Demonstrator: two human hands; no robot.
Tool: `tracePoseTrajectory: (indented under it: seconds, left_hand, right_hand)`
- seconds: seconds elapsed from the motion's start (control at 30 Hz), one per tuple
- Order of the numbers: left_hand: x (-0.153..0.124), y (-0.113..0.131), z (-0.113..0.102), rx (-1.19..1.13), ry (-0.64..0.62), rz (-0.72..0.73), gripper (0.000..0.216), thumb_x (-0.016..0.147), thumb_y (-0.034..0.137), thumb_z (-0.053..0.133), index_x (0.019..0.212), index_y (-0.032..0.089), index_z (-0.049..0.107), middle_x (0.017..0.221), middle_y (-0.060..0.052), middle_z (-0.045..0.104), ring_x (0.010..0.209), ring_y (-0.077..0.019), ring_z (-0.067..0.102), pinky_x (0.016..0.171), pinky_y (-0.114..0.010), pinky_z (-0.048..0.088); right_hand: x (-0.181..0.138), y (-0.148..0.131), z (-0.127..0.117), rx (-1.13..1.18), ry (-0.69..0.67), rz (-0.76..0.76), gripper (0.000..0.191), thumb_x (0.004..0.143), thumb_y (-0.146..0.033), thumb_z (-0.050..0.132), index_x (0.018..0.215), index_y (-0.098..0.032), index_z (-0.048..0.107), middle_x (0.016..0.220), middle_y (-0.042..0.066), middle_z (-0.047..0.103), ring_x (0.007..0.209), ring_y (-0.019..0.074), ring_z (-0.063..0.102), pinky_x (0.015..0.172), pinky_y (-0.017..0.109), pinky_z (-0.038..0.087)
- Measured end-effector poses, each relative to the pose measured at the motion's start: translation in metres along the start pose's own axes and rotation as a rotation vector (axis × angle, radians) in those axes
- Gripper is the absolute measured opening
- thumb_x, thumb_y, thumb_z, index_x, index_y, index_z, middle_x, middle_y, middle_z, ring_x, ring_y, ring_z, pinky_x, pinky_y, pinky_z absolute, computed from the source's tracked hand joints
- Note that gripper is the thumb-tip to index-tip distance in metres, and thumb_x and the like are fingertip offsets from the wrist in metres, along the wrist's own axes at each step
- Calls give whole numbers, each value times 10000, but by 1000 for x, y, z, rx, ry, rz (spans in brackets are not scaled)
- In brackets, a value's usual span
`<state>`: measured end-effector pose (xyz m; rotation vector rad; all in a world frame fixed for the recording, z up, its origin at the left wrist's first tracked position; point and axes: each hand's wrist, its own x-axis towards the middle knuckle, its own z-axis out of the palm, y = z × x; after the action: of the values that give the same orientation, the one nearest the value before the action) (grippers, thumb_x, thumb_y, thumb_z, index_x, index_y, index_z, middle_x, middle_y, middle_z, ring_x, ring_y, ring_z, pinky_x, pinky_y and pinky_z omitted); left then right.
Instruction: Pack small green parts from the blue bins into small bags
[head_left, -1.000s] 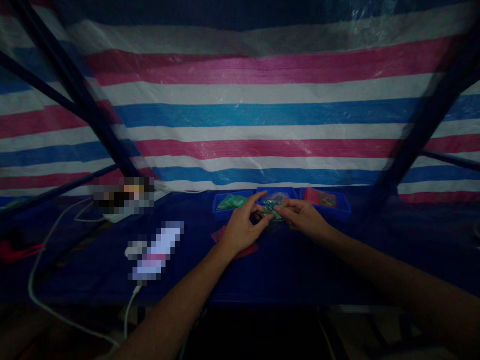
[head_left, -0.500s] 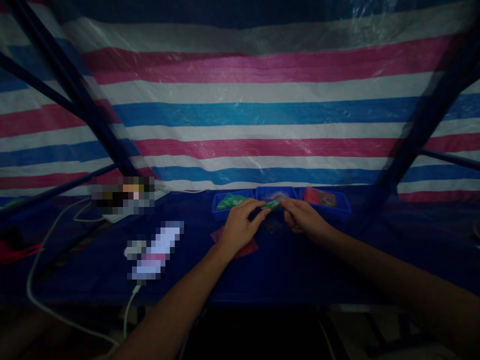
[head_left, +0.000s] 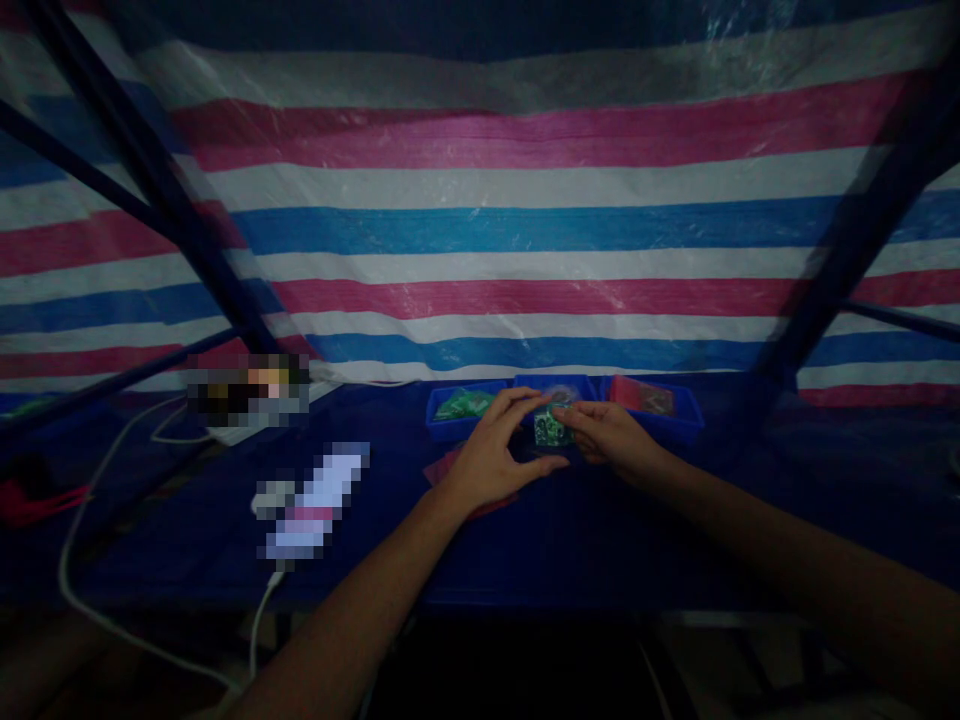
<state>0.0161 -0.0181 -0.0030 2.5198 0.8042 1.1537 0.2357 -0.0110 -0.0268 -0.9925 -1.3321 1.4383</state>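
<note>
Between finger and thumb, my right hand pinches a small green circuit board by its right side. Pale markings cover its face, which is turned up toward me. Just left of the board is my left hand, open, with the thumb well apart from the fingers and nothing held. A flat red plastic bag lies under the left hand, partly hidden. Green pieces fill the left blue bin. The middle blue bin contains something clear. Red packets sit in the right blue bin.
On the left of the blue table lies a blurred-out phone with a white cable, beside a small white object. A power strip sits farther back. Blue metal posts frame a striped tarp.
My left fingers have opened off the green board and spread apart. The board has turned so its face shows, and it stays pinched in my right hand.
</note>
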Motion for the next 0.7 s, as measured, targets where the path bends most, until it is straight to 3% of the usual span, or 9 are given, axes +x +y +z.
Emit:
tracePoseTrajectory:
  seconds: [0.1,0.2,0.33,0.5,0.6,0.7]
  left_hand:
    - [1,-2,0,33,-12,55,637,800,329,857,1380,285,596,1481,-108,529,1384,-302,499,1158,-534,440]
    - [2,-7,0,69,0,62,405,899,198,740,1286,276,650,1279,-64,681,1228,-252,611,1102,-512,478]
    - [1,-10,-1,102,78,8,224,957,231,675,1178,260,696,1121,-40,742,1086,-231,667,993,-459,535]
    - [1,-6,-3,70,173,-157,436,978,308,652,1402,253,567,1017,-39,742,909,-212,707,882,-407,576]
    - [2,-4,-4,-15,103,-177,562,997,311,618,1527,271,434,943,-13,736,786,-181,696,806,-368,584]
    - [1,-2,-3,-26,18,-123,484,998,338,616,1471,294,519,1031,-38,746,890,-204,704,862,-400,573]
  right_hand:
    - [-1,-2,0,86,-68,41,455,840,-562,757,723,-211,493,489,-119,302,411,46,183,401,213,113]
    - [-3,-4,1,94,-141,92,465,846,-580,741,708,-197,516,476,-108,330,397,40,188,390,206,105]
    - [-2,-3,3,87,-148,126,517,885,-685,626,776,-182,584,452,-92,365,376,50,210,375,197,128]
    - [-1,-3,4,68,-43,100,554,907,-751,523,1031,-218,608,482,-82,464,367,73,276,371,186,179]
    - [-2,-4,6,45,-22,24,465,872,-670,661,1010,-232,591,509,-95,459,389,67,291,382,182,187]
    - [-3,-4,5,54,-47,0,416,826,-575,770,883,-218,564,526,-108,406,409,47,261,395,182,157]
